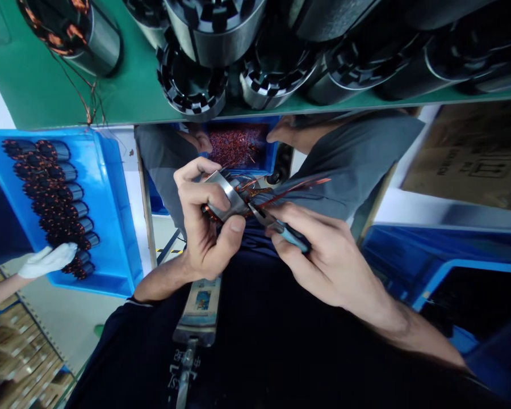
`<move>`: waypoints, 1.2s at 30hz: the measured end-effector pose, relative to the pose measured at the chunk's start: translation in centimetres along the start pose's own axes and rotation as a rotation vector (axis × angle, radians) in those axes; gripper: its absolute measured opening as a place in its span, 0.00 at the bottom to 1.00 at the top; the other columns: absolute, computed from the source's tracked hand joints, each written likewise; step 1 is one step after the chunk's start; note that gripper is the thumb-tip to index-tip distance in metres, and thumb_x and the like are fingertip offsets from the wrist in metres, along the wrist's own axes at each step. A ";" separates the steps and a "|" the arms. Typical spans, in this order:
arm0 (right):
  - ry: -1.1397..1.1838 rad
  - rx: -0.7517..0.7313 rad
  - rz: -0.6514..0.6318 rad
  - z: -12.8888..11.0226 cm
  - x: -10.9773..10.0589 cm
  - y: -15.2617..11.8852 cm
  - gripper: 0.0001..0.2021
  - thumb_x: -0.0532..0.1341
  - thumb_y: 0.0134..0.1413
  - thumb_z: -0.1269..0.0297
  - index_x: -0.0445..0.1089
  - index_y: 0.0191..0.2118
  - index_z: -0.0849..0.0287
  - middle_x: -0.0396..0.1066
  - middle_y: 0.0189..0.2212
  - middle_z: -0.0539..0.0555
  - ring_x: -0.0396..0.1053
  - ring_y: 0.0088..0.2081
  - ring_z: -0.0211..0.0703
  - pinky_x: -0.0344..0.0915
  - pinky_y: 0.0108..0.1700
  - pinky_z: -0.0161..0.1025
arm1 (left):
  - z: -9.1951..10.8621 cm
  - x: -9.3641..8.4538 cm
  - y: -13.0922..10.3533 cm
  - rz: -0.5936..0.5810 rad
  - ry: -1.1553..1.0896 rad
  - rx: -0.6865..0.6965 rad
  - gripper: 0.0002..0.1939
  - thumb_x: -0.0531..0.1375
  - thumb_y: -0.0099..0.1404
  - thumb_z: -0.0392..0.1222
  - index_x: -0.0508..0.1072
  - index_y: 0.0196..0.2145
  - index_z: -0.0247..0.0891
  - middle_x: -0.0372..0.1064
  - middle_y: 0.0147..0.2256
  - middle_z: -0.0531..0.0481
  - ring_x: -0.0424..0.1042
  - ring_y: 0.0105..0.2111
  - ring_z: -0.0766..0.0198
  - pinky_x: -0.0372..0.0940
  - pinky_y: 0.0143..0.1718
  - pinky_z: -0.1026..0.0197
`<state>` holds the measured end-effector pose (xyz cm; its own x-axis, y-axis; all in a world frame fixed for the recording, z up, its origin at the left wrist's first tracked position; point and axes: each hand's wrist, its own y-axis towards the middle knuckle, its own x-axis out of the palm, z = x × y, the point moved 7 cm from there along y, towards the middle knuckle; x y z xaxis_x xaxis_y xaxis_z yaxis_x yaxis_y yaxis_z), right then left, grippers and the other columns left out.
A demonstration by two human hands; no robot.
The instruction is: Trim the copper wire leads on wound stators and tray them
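Note:
In my left hand I grip a motor stator, a steel ring with copper windings, tilted in front of my chest. Loose copper wires stick out from it to the right. My right hand is wrapped round a pair of cutting pliers with blue and black handles. The plier jaws are at the stator's right side, by the base of the wires. Whether the jaws are closed on a wire I cannot tell.
Several bare stators stand along the green bench; a wound stator is at its left. A blue tray holds rows of wound stators, with a co-worker's gloved hand at them. Below the bench, a blue bin holds copper scraps.

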<state>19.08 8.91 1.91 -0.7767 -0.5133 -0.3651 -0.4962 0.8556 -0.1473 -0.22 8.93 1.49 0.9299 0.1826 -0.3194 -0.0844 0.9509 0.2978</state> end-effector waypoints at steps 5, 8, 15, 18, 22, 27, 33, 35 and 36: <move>0.101 0.080 0.030 4.9 1.9 2.8 0.14 0.65 0.82 0.50 0.85 0.51 0.53 0.87 0.43 0.53 0.81 0.39 0.45 0.76 0.49 0.43 | -4.0 0.5 -1.0 -0.034 0.066 -0.042 0.12 0.62 0.86 0.55 0.68 0.53 0.47 0.64 0.53 0.43 0.68 0.61 0.48 0.68 0.61 0.40; 0.162 0.185 -0.039 10.8 4.7 6.1 0.28 0.59 0.83 0.37 0.85 0.43 0.55 0.77 0.28 0.49 0.72 0.30 0.41 0.69 0.43 0.42 | -10.8 1.8 -1.8 -0.033 0.171 -0.153 0.18 0.59 0.89 0.63 0.68 0.55 0.46 0.64 0.52 0.44 0.67 0.57 0.51 0.68 0.61 0.46; 0.445 0.375 -0.142 18.8 9.2 11.2 0.41 0.62 0.64 0.14 0.78 0.44 0.54 0.68 0.22 0.45 0.61 0.23 0.39 0.59 0.30 0.42 | -19.4 2.4 -3.7 -0.016 0.320 -0.294 0.21 0.57 0.86 0.65 0.66 0.55 0.44 0.65 0.54 0.39 0.67 0.58 0.47 0.68 0.66 0.41; 0.573 0.328 -0.148 16.4 8.7 10.8 0.36 0.72 0.62 0.21 0.77 0.50 0.53 0.72 0.28 0.45 0.65 0.26 0.39 0.63 0.31 0.41 | -15.3 1.5 -3.8 -0.057 0.354 -0.076 0.20 0.60 0.85 0.58 0.63 0.62 0.42 0.63 0.58 0.38 0.68 0.62 0.47 0.69 0.67 0.41; 0.624 0.202 -0.269 11.6 7.2 8.9 0.33 0.77 0.61 0.28 0.79 0.50 0.56 0.76 0.36 0.49 0.68 0.33 0.41 0.66 0.37 0.40 | -9.1 0.9 -3.5 -0.140 0.329 0.215 0.25 0.69 0.80 0.53 0.64 0.66 0.47 0.60 0.63 0.38 0.68 0.65 0.46 0.73 0.63 0.42; 0.444 -0.187 -0.185 6.4 3.3 6.4 0.21 0.77 0.72 0.44 0.78 0.42 0.57 0.73 0.34 0.48 0.67 0.35 0.38 0.65 0.41 0.38 | -6.9 0.4 -2.9 -0.223 -0.346 -0.223 0.44 0.65 0.78 0.77 0.63 0.77 0.49 0.65 0.67 0.38 0.71 0.69 0.43 0.76 0.66 0.44; 0.195 -0.410 -0.027 2.4 0.6 4.0 0.11 0.77 0.73 0.56 0.82 0.51 0.56 0.80 0.39 0.51 0.75 0.37 0.40 0.72 0.42 0.38 | -3.9 2.5 -3.7 -0.334 -0.892 -0.626 0.25 0.59 0.88 0.62 0.78 0.72 0.52 0.74 0.66 0.42 0.82 0.58 0.48 0.84 0.48 0.52; 0.116 -0.333 0.007 2.0 -0.2 3.2 0.14 0.75 0.75 0.56 0.83 0.60 0.53 0.82 0.42 0.53 0.77 0.39 0.43 0.75 0.44 0.40 | -3.7 2.8 -3.7 -0.319 -0.918 -0.642 0.25 0.62 0.86 0.61 0.77 0.72 0.52 0.74 0.63 0.42 0.83 0.48 0.53 0.82 0.39 0.55; 0.070 -0.289 0.016 1.9 -0.6 2.7 0.17 0.74 0.76 0.58 0.82 0.65 0.51 0.83 0.44 0.53 0.78 0.40 0.44 0.77 0.45 0.42 | -3.8 2.9 -3.7 -0.310 -0.914 -0.636 0.24 0.62 0.86 0.60 0.76 0.72 0.52 0.75 0.61 0.42 0.82 0.44 0.55 0.82 0.38 0.55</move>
<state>18.93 11.64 -0.02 -0.8055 -0.5116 -0.2990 -0.5655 0.8145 0.1299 1.41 6.91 -3.93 0.8323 -0.0825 0.5481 0.2689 0.9248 -0.2691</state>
